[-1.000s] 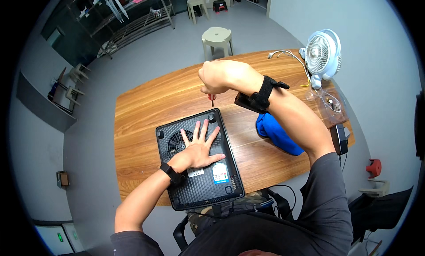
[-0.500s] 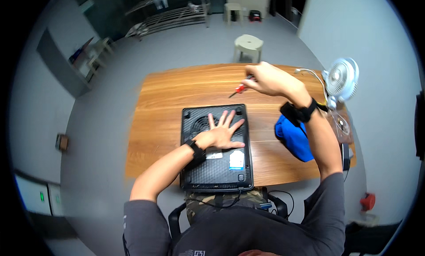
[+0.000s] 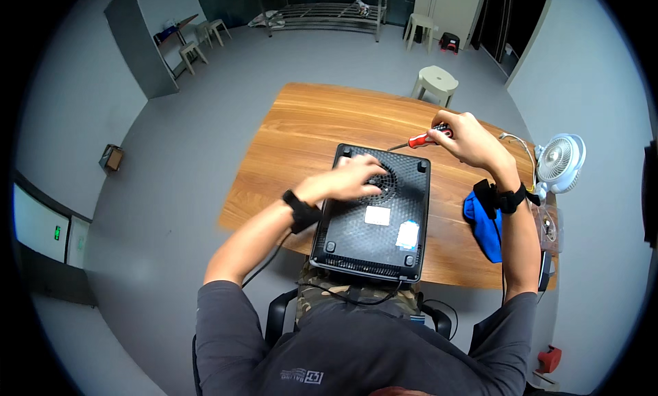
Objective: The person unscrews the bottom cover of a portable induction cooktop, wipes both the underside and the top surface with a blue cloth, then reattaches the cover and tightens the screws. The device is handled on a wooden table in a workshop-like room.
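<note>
Lying near black appliance (image 3: 360,235): blue cloth (image 3: 484,226); fan (image 3: 558,162) beyond.

Had the left arm (image 3: 253,238) slanting up from the lower left to the centre of the frame, with a bent elbow (image 3: 221,269). Held the left hand (image 3: 351,179) palm down there, with slightly curved, parted fingers (image 3: 369,170) pointing right. Had the right forearm (image 3: 522,242) nearly upright at the right, with the right wrist (image 3: 504,168) angled toward the upper left. Held the right hand (image 3: 466,139) curled in a grip.
</note>
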`<move>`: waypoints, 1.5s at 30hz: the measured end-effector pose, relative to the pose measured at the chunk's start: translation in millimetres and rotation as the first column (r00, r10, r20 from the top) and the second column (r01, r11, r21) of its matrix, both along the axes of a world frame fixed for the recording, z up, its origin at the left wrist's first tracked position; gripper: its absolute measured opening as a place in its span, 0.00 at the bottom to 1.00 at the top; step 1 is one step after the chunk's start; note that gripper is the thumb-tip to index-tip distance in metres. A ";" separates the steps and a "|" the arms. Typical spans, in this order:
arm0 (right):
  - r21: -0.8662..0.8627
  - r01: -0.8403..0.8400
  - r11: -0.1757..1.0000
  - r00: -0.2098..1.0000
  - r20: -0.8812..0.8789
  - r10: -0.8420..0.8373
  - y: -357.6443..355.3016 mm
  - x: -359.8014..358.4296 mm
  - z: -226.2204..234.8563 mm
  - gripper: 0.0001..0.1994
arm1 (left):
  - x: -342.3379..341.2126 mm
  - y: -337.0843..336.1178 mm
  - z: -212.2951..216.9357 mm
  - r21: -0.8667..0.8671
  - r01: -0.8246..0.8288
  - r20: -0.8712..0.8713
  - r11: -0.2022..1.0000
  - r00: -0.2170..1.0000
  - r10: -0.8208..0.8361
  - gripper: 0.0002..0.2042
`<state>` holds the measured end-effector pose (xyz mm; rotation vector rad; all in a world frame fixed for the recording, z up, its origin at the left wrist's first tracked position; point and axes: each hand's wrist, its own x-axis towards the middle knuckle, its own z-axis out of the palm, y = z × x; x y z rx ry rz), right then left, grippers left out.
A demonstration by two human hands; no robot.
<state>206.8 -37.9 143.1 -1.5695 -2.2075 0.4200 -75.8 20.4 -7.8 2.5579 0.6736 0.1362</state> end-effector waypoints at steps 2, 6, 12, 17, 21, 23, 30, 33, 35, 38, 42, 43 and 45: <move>-0.051 0.040 0.998 0.999 0.034 -0.038 -5.1 -15.2 8.2 0.18 | -52.6 17.8 7.9 -0.037 -0.112 0.080 0.993 0.990 0.115 0.21; -0.049 -0.011 0.999 0.999 0.052 0.013 3.4 -33.9 -2.6 0.20 | -169.1 42.8 -8.6 -0.016 -0.443 0.023 0.896 0.896 0.444 0.13; -0.022 -0.167 0.986 0.986 -0.017 0.167 15.3 -67.0 -29.4 0.19 | -227.9 19.9 -31.4 -0.002 -0.546 -0.043 0.838 0.837 0.545 0.11; -0.035 -0.249 0.968 0.968 -0.042 0.247 23.6 -94.3 -51.8 0.19 | -213.5 5.4 -55.5 0.004 -0.549 0.077 0.836 0.834 0.547 0.11; -0.047 -0.254 0.966 0.966 -0.064 0.251 23.0 -102.5 -63.5 0.20 | -192.2 -1.0 -53.3 0.128 -0.560 0.076 0.819 0.828 0.555 0.10; -0.061 -0.251 0.966 0.967 -0.070 0.246 21.3 -102.6 -68.5 0.20 | -187.8 -3.7 -54.1 0.165 -0.566 0.065 0.808 0.823 0.564 0.09; -0.057 -0.248 0.967 0.965 -0.103 0.242 15.9 -95.5 -72.0 0.20 | -184.7 -5.9 -59.7 0.270 -0.539 0.017 0.798 0.831 0.556 0.06; -0.044 -0.246 0.968 0.962 -0.136 0.238 14.2 -89.9 -75.5 0.20 | -178.9 -6.6 -50.1 0.292 -0.541 0.019 0.789 0.828 0.560 0.07; -0.056 -0.232 0.971 0.963 -0.154 0.222 11.8 -86.6 -74.4 0.20 | -166.8 -12.2 -31.9 0.257 -0.564 0.021 0.785 0.815 0.579 0.07; -0.017 -0.232 0.973 0.956 -0.190 0.224 8.1 -82.2 -72.9 0.19 | -151.5 -9.8 -22.4 -0.052 -0.519 0.199 0.853 0.832 0.518 0.07; -0.035 -0.230 0.973 0.934 -0.287 0.211 -2.5 -73.6 -68.6 0.17 | -116.4 -21.4 -0.2 -0.242 -0.421 0.339 0.874 0.808 0.483 0.07; 0.003 -0.243 0.970 0.919 -0.321 0.231 -2.1 -68.6 -75.9 0.16 | -111.9 -22.6 2.8 -0.250 -0.411 0.347 0.877 0.807 0.477 0.07; -0.012 -0.238 0.971 0.902 -0.373 0.217 -6.4 -62.4 -78.7 0.14 | -104.4 -24.7 5.3 -0.269 -0.391 0.362 0.880 0.806 0.469 0.06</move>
